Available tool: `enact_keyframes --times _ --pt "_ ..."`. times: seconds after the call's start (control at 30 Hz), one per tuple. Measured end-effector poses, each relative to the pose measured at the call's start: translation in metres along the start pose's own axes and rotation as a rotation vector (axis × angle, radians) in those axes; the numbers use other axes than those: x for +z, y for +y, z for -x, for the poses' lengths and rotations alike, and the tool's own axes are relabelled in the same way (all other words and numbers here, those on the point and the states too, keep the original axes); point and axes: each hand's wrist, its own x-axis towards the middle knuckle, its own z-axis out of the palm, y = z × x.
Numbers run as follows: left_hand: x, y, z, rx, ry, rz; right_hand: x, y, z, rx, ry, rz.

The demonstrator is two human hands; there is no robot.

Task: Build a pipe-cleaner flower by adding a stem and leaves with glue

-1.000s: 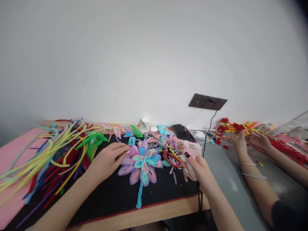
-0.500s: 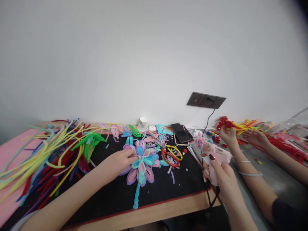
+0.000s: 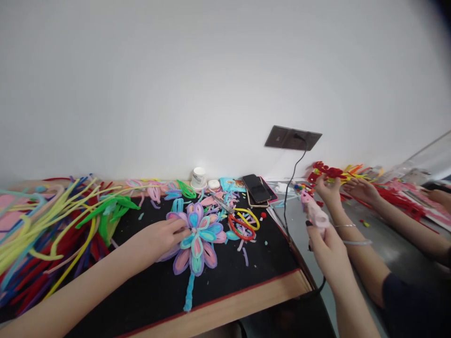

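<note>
A pipe-cleaner flower (image 3: 197, 239) in purple, pink and blue lies on the black mat, its blue stem pointing toward me. My left hand (image 3: 169, 239) is closed on its left petals, fingertips close to the centre. To the right, past the mat's edge, my right hand (image 3: 326, 249) is wrapped round a pink glue gun (image 3: 317, 213) with a black cord. The gun is held up above the grey table, its nozzle tilted away from me. Red and yellow loops (image 3: 246, 223) lie to the right of the flower, with scissors (image 3: 222, 204) behind them.
Loose pipe cleaners (image 3: 70, 220) heap up at left. Along the wall stand a paper cup (image 3: 199, 177) and phones (image 3: 256, 188). The cord runs to a wall socket (image 3: 293, 138). At right another person's hands (image 3: 331, 190) hold red pieces.
My right hand has swung the glue gun farther right and turned its nozzle away. The view has shifted slightly right. My left hand stays on the flower.
</note>
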Motion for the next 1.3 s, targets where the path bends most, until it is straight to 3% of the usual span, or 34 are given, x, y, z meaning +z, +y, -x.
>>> enact_keyframes --times 0.1,0.2,0.33,0.4,0.47,0.53,0.67,0.77,0.9,0.97,1.03,1.2,1.3 --pt "0.001 -0.002 -0.001 0.026 0.002 -0.003 0.009 0.018 -0.006 0.023 -0.055 0.346" --pt "0.005 -0.004 -0.001 0.026 -0.030 -0.021 0.018 0.032 -0.023 0.033 -0.108 0.514" --pt "0.011 -0.004 0.000 0.014 -0.033 -0.017 0.002 0.023 -0.095 -0.043 -0.173 0.460" --pt "0.013 -0.003 -0.001 0.002 -0.028 -0.020 -0.011 0.011 -0.135 -0.077 -0.146 0.451" --pt "0.014 -0.003 -0.001 -0.002 -0.002 -0.023 -0.016 0.005 -0.155 -0.112 -0.055 0.453" --pt "0.014 -0.002 -0.002 0.006 0.022 -0.030 -0.007 0.012 -0.144 -0.061 -0.030 0.479" --pt "0.017 -0.001 -0.003 0.007 -0.025 -0.102 0.030 0.046 -0.070 0.030 -0.076 0.591" --pt "0.020 -0.001 -0.002 0.008 -0.064 -0.156 0.041 0.055 -0.035 0.014 -0.017 0.669" --pt "0.027 0.000 -0.001 -0.012 -0.042 -0.138 0.030 0.021 -0.030 -0.120 0.190 0.455" --pt "0.029 0.001 0.000 -0.024 -0.020 -0.131 0.031 -0.007 -0.026 -0.190 0.175 0.280" --pt "0.029 0.003 0.000 -0.032 -0.015 -0.141 0.040 -0.038 -0.017 -0.223 0.038 0.082" --pt "0.020 0.009 -0.002 -0.036 -0.045 -0.156 0.092 -0.092 0.012 -0.220 -0.769 -0.198" --pt "0.017 0.012 -0.001 -0.064 -0.064 -0.162 0.124 -0.105 0.020 -0.178 -1.073 -0.237"
